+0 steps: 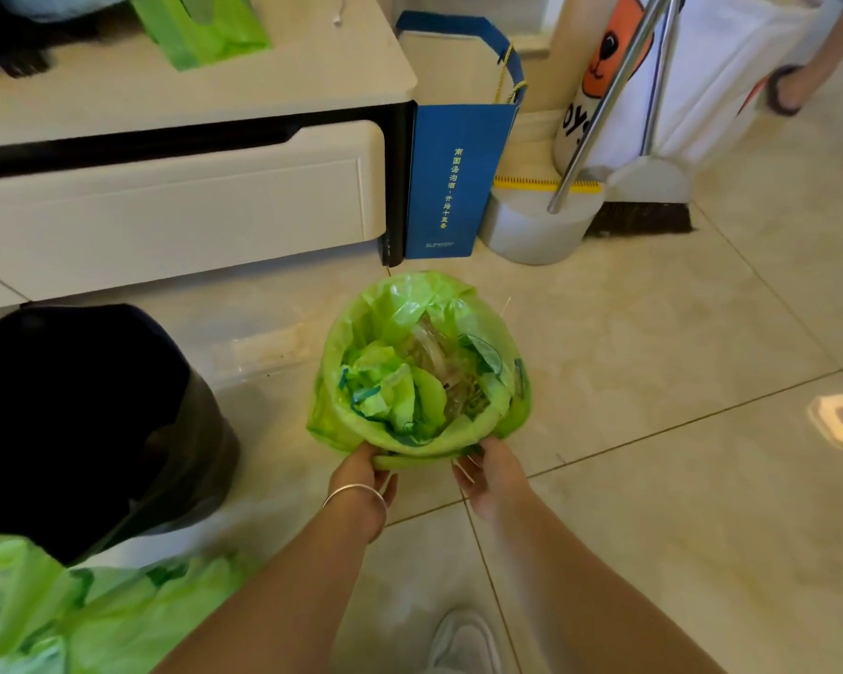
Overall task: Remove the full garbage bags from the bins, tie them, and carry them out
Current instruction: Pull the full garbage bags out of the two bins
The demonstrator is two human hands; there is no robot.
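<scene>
A small round bin lined with a green garbage bag point(361, 420) stands on the tiled floor in the middle of the view. The bag holds crumpled green wrappers and clear plastic point(434, 372). My left hand point(363, 471), with a silver bangle on the wrist, grips the rolled near edge of the bag at the rim. My right hand point(490, 471) holds the same edge a little to the right, its fingers curled under the plastic. A black garbage bag point(84, 420) bulges at the left, and another green bag point(69, 620) lies at the bottom left.
A white drawer cabinet point(176, 206) stands behind the bin, with a blue paper gift bag point(451, 177) beside it. A dustpan point(536, 226) and broom point(646, 206) lean at the back right. Another person's sandalled foot point(787, 92) is at top right. My white shoe point(463, 642) is below.
</scene>
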